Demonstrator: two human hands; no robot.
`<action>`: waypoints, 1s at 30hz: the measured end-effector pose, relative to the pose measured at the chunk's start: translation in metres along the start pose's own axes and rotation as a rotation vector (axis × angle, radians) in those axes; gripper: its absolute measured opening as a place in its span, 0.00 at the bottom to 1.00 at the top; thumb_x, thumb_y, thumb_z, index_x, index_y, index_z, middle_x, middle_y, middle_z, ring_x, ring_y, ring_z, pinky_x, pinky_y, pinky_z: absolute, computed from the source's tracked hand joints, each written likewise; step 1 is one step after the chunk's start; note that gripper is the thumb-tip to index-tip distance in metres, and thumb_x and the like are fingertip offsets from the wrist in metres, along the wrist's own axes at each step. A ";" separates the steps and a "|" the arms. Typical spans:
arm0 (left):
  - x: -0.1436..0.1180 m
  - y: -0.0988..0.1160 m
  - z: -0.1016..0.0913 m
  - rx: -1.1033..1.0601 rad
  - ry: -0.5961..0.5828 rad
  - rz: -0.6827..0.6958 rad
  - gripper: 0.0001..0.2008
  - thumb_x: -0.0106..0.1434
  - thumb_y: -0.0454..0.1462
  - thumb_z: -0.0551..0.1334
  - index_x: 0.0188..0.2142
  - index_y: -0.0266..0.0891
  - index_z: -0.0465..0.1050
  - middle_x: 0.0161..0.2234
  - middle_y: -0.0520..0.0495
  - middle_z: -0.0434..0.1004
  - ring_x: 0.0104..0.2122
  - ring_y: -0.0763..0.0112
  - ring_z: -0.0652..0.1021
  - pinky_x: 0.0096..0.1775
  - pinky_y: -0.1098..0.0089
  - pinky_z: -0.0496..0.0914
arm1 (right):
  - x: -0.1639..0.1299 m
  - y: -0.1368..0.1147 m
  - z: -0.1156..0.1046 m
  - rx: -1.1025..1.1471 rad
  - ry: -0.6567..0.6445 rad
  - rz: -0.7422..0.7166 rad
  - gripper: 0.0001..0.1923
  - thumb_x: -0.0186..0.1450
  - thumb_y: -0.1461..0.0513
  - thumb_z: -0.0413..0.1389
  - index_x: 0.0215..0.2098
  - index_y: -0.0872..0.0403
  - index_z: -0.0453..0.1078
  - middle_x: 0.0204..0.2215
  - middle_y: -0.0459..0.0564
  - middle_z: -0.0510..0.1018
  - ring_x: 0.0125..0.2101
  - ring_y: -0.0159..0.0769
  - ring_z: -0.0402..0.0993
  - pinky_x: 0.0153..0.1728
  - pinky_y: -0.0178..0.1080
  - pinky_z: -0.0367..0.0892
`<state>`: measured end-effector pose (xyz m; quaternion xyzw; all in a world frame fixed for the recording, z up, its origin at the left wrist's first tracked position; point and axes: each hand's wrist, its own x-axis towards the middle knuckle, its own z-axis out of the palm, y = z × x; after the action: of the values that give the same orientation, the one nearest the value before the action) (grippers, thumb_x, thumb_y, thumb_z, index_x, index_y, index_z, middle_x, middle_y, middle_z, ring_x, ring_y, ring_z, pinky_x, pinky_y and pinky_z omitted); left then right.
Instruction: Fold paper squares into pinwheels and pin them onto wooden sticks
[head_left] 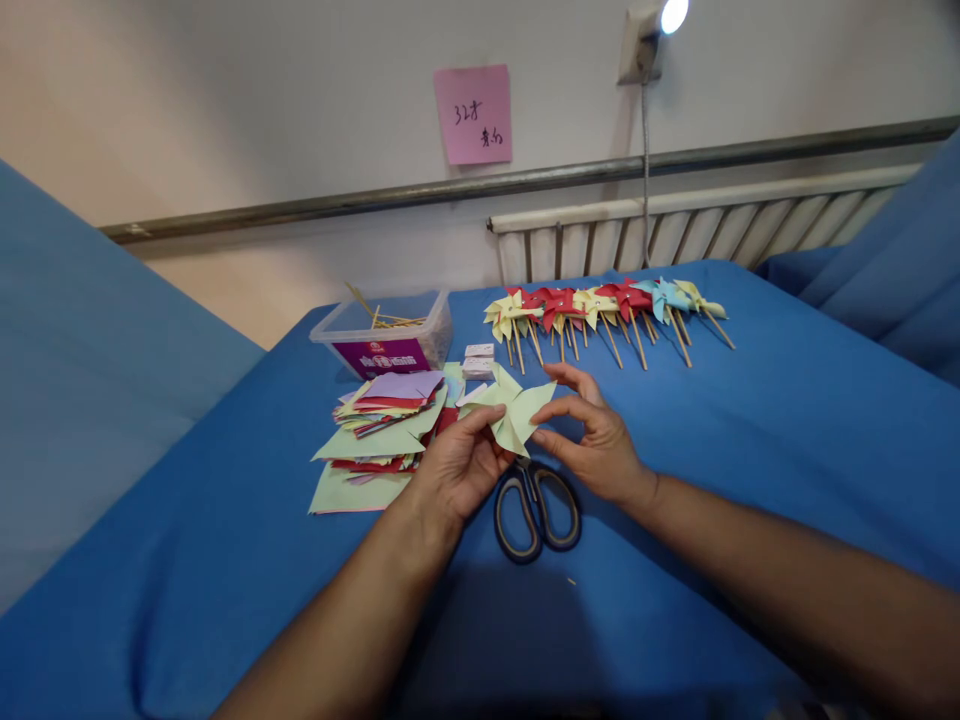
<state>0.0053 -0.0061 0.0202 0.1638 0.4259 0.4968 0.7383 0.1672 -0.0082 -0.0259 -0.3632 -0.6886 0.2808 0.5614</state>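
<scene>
A pale green paper pinwheel (517, 408), its points folded toward the middle, is held up over the table without a stick showing. My left hand (466, 462) grips it from the lower left, thumb pressed on the paper near its centre. At its right edge, my right hand (592, 440) pinches a blade between thumb and fingers. Beneath the paper lie scissors (536, 510) with dark handles; their blades are mostly hidden. Left of my hands is a stack of cut coloured paper (386, 425) in green, red, yellow and purple. Two small white boxes (478, 362) sit just behind the pinwheel.
Finished pinwheels (600, 305) in yellow, red and blue lie in a row at the back right, sticks toward me. A clear plastic tub (442, 325) with thin sticks stands at the back left. Blue cloth (712, 430) covers the table; a radiator (712, 235) is behind.
</scene>
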 end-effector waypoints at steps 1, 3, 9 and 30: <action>0.000 -0.001 0.000 0.011 -0.004 -0.001 0.11 0.55 0.26 0.63 0.39 0.33 0.74 0.31 0.47 0.80 0.26 0.72 0.78 0.30 0.73 0.74 | 0.000 -0.001 0.000 -0.011 -0.005 -0.010 0.05 0.59 0.63 0.63 0.34 0.48 0.74 0.57 0.51 0.65 0.57 0.43 0.63 0.58 0.49 0.58; 0.000 -0.003 0.001 0.047 -0.004 -0.008 0.10 0.55 0.26 0.63 0.38 0.32 0.75 0.30 0.47 0.80 0.25 0.72 0.78 0.30 0.73 0.74 | -0.001 -0.001 -0.001 -0.024 -0.016 -0.010 0.03 0.60 0.62 0.63 0.33 0.48 0.75 0.56 0.50 0.66 0.57 0.43 0.63 0.58 0.49 0.59; 0.002 -0.013 -0.003 0.180 -0.014 0.082 0.12 0.49 0.29 0.70 0.35 0.32 0.76 0.29 0.46 0.80 0.26 0.71 0.78 0.32 0.71 0.73 | 0.001 0.001 -0.001 0.010 -0.028 0.062 0.04 0.62 0.61 0.60 0.29 0.51 0.73 0.52 0.53 0.71 0.55 0.43 0.67 0.55 0.48 0.61; 0.004 -0.018 -0.005 0.277 -0.016 0.157 0.15 0.45 0.30 0.72 0.34 0.31 0.78 0.29 0.46 0.79 0.27 0.70 0.77 0.30 0.71 0.72 | 0.000 0.011 0.002 -0.056 0.016 0.104 0.06 0.61 0.60 0.60 0.26 0.52 0.71 0.46 0.53 0.74 0.49 0.42 0.71 0.52 0.48 0.63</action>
<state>0.0129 -0.0118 0.0031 0.3010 0.4703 0.4880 0.6709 0.1669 -0.0017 -0.0346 -0.4164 -0.6719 0.2871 0.5410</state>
